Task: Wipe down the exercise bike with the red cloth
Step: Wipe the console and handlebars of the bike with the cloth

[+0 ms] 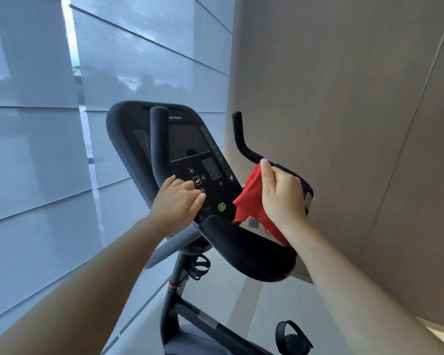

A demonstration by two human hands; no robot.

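Far left: pale window blinds, blurry trees and a roof showing through

Left hand sits at the foot of the left handlebar, at the lower left edge of the console. Fingers are bent over it and reach toward the buttons, thumb hidden — can't tell if it really grips

The exercise bike fills the middle, black frame. The console is tilted and has a dark blank screen. Above the screen is white lettering "AR TRAC", its start hidden behind the left handlebar. Below the screen are a number keypad, a few round icon buttons and an enter-arrow key, digits too small to read. A green button sits near the bottom edge. Under the console hangs a black bottle holder. On the post there is a red band, and on the lower frame a sticker that is unreadable

Red cloth is bunched up just right of the console, against the right handlebar. A white tag with blue and red print hangs at its lower end — text not legible. Right hand holds the cloth, fingers wrapped round it and the bar, thumb pointing up

Bottom right: a pedal with a strap

Right side: a beige panelled wall
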